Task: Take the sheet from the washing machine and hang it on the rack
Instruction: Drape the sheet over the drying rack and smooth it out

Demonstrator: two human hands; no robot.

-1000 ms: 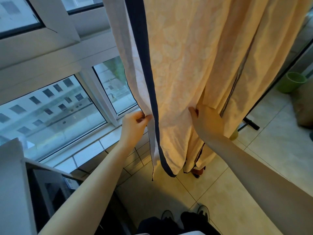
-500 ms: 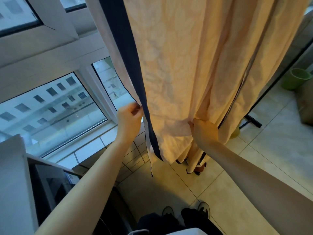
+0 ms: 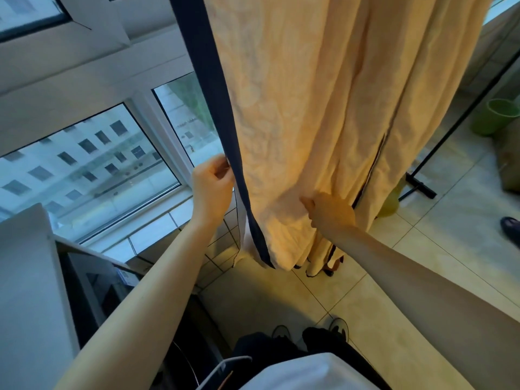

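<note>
Sheet: the pale yellow patterned cloth sheet [image 3: 309, 108] hangs from above.
Left hand [image 3: 212, 184]: pinches the navy border [image 3: 211, 108].
Right hand [image 3: 330, 213]: grips a fold.
Technique: the person should draw both apart evenly, flattening bunched folds.

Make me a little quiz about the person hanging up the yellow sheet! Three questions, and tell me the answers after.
1. True or false: the right hand hangs empty.
2. The left hand pinches the sheet by its border. What colour is the border? A red, B dark blue, C green.
3. Fill in: the green bucket stands on the floor to the ____ of the sheet.
Key: 1 false, it grips a fold of the sheet. 2 B. 3 right.
</note>
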